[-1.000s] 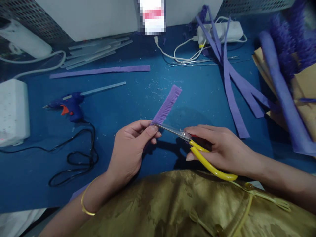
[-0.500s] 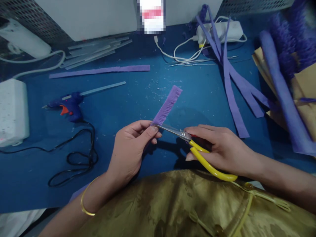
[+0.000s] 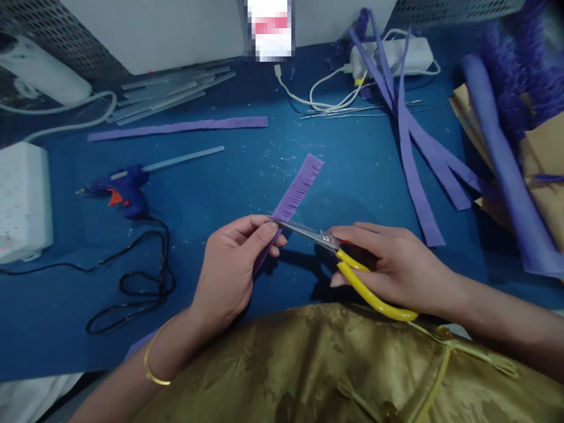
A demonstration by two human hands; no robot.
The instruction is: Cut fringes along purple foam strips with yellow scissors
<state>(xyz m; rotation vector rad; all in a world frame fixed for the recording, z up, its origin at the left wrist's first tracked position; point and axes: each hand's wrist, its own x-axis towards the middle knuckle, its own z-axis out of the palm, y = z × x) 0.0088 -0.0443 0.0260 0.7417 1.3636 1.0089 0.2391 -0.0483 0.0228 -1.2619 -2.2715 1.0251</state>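
Between thumb and fingers, my left hand (image 3: 238, 258) pinches a purple strip (image 3: 297, 189), which looks like felt or crepe paper. Its upper end points up and to the right, with a row of short fringe cuts along the right edge. The lower end trails down under my palm. My right hand (image 3: 392, 264) grips yellow-handled scissors (image 3: 370, 294), whose metal blades lie across the strip right by my left thumb. The blades look nearly closed, and their tips just pass the strip's left edge.
On the blue table (image 3: 194, 188) a glue gun (image 3: 121, 189) with a black cord lies left. Behind are a purple strip (image 3: 176, 127), glue sticks (image 3: 171, 91) and thin wires (image 3: 348, 111). More purple strips (image 3: 418, 170), brown paper (image 3: 546, 147) and a power strip (image 3: 414, 56) sit right.
The scissors have closed a little, their handles drawing nearer each other. My left thumb has shifted slightly left, and more of the strip's lower part shows below it.
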